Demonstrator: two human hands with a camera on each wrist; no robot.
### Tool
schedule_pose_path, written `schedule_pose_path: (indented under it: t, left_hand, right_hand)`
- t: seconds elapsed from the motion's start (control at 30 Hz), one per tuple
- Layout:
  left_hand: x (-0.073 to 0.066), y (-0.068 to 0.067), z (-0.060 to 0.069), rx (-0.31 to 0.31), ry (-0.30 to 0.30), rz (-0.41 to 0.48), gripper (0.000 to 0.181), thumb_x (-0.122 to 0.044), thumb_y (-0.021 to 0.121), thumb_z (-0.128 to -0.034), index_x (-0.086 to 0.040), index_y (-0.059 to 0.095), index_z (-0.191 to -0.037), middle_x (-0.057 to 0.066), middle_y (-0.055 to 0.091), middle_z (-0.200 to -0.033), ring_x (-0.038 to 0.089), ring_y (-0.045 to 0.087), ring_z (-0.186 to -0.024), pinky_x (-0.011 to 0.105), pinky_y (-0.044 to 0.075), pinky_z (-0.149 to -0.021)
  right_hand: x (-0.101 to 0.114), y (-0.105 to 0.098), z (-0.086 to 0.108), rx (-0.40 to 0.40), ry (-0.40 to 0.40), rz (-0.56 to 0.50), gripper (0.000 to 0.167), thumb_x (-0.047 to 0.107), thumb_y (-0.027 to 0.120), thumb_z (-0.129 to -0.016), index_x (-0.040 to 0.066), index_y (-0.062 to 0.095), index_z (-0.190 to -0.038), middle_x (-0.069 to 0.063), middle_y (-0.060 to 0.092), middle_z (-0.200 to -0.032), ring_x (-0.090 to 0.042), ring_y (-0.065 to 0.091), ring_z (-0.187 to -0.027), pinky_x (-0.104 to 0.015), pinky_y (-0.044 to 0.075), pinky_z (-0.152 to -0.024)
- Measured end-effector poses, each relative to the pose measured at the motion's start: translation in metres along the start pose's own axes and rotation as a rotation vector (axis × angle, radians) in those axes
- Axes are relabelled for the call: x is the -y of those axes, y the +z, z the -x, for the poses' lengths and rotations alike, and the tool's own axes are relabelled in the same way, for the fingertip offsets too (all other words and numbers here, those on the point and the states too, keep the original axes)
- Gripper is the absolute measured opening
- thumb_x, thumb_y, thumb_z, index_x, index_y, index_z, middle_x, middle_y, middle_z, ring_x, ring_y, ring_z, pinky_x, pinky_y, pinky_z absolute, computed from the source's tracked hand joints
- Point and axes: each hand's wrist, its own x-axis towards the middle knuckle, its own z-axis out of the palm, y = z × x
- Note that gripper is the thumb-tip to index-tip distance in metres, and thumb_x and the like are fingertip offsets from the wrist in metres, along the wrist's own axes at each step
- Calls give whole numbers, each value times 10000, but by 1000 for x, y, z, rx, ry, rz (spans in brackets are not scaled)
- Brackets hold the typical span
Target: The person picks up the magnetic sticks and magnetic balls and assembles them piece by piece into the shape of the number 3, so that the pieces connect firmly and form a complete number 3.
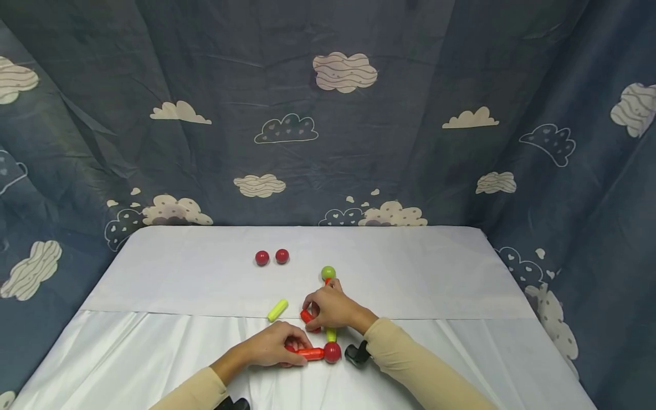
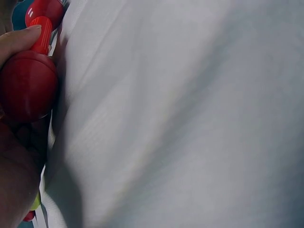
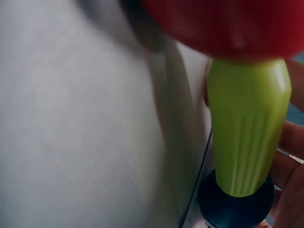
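My left hand (image 1: 279,344) grips a red rod (image 1: 311,353) near the front. One rod end meets a red ball (image 1: 332,352); at its other end is another red ball (image 2: 29,86), mostly covered by the hand in the head view. A yellow-green rod (image 3: 249,128) runs from the first ball to a dark ball (image 3: 235,202), which the right hand hides in the head view. My right hand (image 1: 333,307) pinches a second red rod (image 1: 308,317) over the structure. Beyond its fingers, a green ball (image 1: 328,273) tops another red rod (image 1: 328,281), partly hidden.
A loose yellow-green rod (image 1: 278,310) lies left of the right hand. Farther back sit two loose balls, one red ball (image 1: 262,258) beside another red ball (image 1: 282,256). White cloth covers the table (image 1: 435,273); a dark cloud-patterned curtain (image 1: 389,142) hangs behind and at the sides.
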Motion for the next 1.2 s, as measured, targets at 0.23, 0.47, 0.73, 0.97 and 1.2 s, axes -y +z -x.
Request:
schedule_pose_path:
  t: [0.23, 0.47, 0.73, 0.97, 1.2]
  left_hand:
    - [-1, 2, 3, 9, -14, 9, 157, -127, 780, -798, -102, 717, -940, -59, 576, -665, 25, 504, -517, 162, 415, -494]
    - [0, 4, 4, 10, -31, -6, 155, -123, 782, -793, -106, 717, -933, -63, 572, -676, 25, 505, -525, 163, 415, -497]
    - [-2, 3, -1, 15, -10, -38, 152, -120, 776, -800, -98, 719, -938, -79, 554, -657, 17, 486, -541, 160, 387, -524]
    - [-2, 3, -1, 21, -23, -37, 134, -108, 772, -802, -101, 716, -924, -60, 554, -662, 32, 489, -546, 170, 389, -528]
    - [-2, 2, -1, 18, -16, -32, 141, -116, 772, -802, -93, 713, -928, -67, 550, -649, 31, 500, -524, 169, 405, -517]
  right_hand:
    - [0, 6, -1, -4, 8, -18, 255, 261, 816, -751, 138, 731, -959, 148, 522, -638, -31, 466, -668, -419, 234, -903]
    - [-3, 6, -3, -14, 17, -170, 236, 188, 754, -819, 110, 718, -1038, 124, 588, -744, -52, 497, -737, -415, 253, -889]
    - [-15, -5, -8, -58, 55, -357, 271, 131, 728, -847, 75, 696, -1111, 42, 600, -853, -110, 513, -771, -289, 410, -758]
    - [-16, -9, -13, -93, 66, -415, 255, 123, 733, -844, 18, 699, -1074, 4, 637, -876, -108, 523, -769, -225, 449, -687]
    - [-13, -19, -19, -91, 53, -393, 248, 116, 703, -872, 36, 678, -1105, -20, 657, -925, -123, 542, -810, -254, 458, -758]
